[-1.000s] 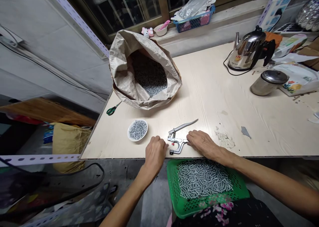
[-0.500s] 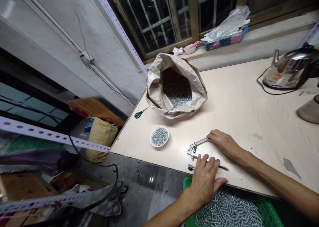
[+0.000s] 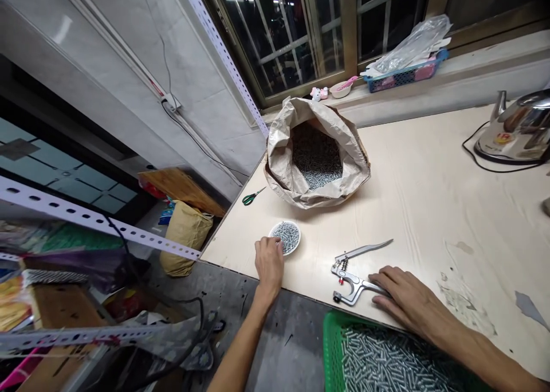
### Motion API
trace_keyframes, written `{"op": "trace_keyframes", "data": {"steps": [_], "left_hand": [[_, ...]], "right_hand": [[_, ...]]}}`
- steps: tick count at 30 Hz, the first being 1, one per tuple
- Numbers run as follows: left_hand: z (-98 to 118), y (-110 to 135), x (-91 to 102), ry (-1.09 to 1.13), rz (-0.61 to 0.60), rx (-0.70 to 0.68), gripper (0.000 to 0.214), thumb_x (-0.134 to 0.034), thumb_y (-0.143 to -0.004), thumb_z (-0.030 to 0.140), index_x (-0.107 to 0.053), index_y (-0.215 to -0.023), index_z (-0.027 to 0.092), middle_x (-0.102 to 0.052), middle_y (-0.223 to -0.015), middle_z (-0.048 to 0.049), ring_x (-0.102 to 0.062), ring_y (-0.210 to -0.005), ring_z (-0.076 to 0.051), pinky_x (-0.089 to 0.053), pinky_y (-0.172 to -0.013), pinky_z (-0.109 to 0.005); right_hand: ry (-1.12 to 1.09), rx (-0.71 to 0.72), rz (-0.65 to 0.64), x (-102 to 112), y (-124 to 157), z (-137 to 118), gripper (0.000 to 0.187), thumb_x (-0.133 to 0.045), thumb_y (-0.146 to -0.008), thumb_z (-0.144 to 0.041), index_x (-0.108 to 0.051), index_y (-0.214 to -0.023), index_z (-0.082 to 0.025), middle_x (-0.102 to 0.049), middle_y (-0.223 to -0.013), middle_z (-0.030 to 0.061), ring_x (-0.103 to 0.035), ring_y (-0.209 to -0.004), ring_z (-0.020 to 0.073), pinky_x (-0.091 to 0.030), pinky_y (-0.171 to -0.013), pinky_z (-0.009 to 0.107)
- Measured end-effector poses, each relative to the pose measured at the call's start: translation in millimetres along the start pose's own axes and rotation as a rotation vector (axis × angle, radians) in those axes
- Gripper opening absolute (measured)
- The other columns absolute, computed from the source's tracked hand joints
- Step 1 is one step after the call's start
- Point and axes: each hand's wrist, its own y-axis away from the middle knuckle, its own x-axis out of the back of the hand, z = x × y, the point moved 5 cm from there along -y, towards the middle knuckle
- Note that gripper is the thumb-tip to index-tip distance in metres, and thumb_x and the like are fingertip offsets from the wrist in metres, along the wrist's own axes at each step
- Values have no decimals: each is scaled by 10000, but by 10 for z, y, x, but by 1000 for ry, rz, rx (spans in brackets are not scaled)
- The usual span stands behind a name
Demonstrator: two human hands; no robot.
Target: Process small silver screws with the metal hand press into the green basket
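My left hand [image 3: 270, 265] is at the near left rim of a small white bowl [image 3: 296, 246] filled with small silvery screws or pins [image 3: 287, 235]. Its fingers are bent and closed at the rim, with the thumb at the bowl's edge. My right hand [image 3: 406, 297] lies low over the table, thumb and fingers around the lower handle of metal snap pliers [image 3: 354, 283]. These lie flat, with a C-shaped jaw, a spring and a small red part; their upper handle stands apart, untouched. Below the table edge, a green basket [image 3: 333, 346] holds many longer metal pieces [image 3: 387, 357].
A large paper sack [image 3: 318, 200] of metal pieces stands open behind the bowl. Green-handled scissors [image 3: 251, 198] lie left of it. A steel kettle [image 3: 513, 131] with its cord stands at the right. A blue basket [image 3: 399, 78] sits on the windowsill. The table's front edge is close.
My left hand has moved from over the pliers leftward to the bowl. My right hand has gone from the upper handle to the lower one. The pliers now lie uncovered; the view shifted slightly.
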Motion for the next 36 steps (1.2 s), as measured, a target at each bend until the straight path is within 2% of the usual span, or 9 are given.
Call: {"op": "trace_keyframes", "data": {"steps": [2, 4, 14, 20, 24, 27, 29, 31, 36], "left_hand": [[-178, -49, -24, -64, -39, 9, 173, -483, -896, 209, -644, -929, 155, -610, -900, -106, -530, -900, -258, -483, -760, -377], [-246, -44, -61, -97, -74, -13, 175, -498, -891, 210, -641, -971, 151, -613, -917, -104, -524, -913, -258, -480, -756, -365], [-172, -47, -191, 20, -115, -152, 172, -516, -902, 211, -655, -1001, 192, -596, -904, -66, -542, -894, -199, -464, -709, -276], [-137, -45, -196, 8, -128, -185, 165, -550, -891, 249, -689, -966, 203, -601, -881, -65, -533, -883, -201, -451, -687, -270], [-76, -50, -171, -74, -126, -297, 196, -508, -905, 205, -684, -991, 216, -605, -865, -69, -524, -843, -200, -439, -681, -279], [-65, -63, -174, -32, -139, -351, 201, -490, -895, 164, -683, -936, 207, -623, -865, -74, -537, -856, -201, -443, -712, -289], [-109, -95, -173, 91, -126, -302, 185, -502, -877, 165, -680, -918, 194, -644, -877, -77, -560, -878, -202, -452, -753, -299], [-198, -145, -180, 258, -125, -175, 162, -527, -847, 186, -681, -896, 181, -667, -873, -74, -591, -856, -195, -461, -772, -306], [-408, -239, -182, 753, -211, 367, 229, -647, -714, 343, -680, -804, 135, -651, -682, -23, -576, -601, -139, -456, -590, -261]], "right_hand": [[30, -2, 39, -84, 55, 5, 209, -468, -920, -303, -566, -1096, -245, -600, -948, 73, -574, -826, 220, -479, -675, 370], [63, -10, 82, -137, 75, 28, 199, -452, -924, -277, -583, -1067, -231, -603, -914, 76, -569, -797, 221, -468, -660, 371], [91, -6, 176, -137, 57, 22, 239, -396, -957, -290, -610, -1013, -201, -592, -873, 74, -548, -757, 182, -423, -649, 320], [86, -17, 168, -143, 56, 27, 212, -410, -951, -271, -599, -1017, -200, -584, -872, 71, -540, -751, 182, -420, -653, 323], [89, -14, 166, -115, 48, 10, 211, -411, -949, -260, -601, -1017, -198, -587, -872, 73, -544, -760, 182, -421, -660, 322], [95, -10, 175, -116, 40, 7, 215, -407, -950, -265, -606, -1003, -201, -590, -868, 73, -548, -761, 185, -420, -655, 321], [105, -10, 176, -131, 42, 15, 214, -406, -952, -268, -606, -993, -203, -588, -860, 72, -550, -758, 186, -421, -651, 321], [114, -9, 169, -149, 54, 25, 211, -407, -952, -268, -605, -984, -204, -587, -855, 71, -554, -761, 188, -427, -653, 323], [82, -9, 197, -40, 16, -49, 246, -438, -942, -330, -594, -1083, -203, -612, -933, 88, -580, -826, 206, -464, -687, 351]]}}
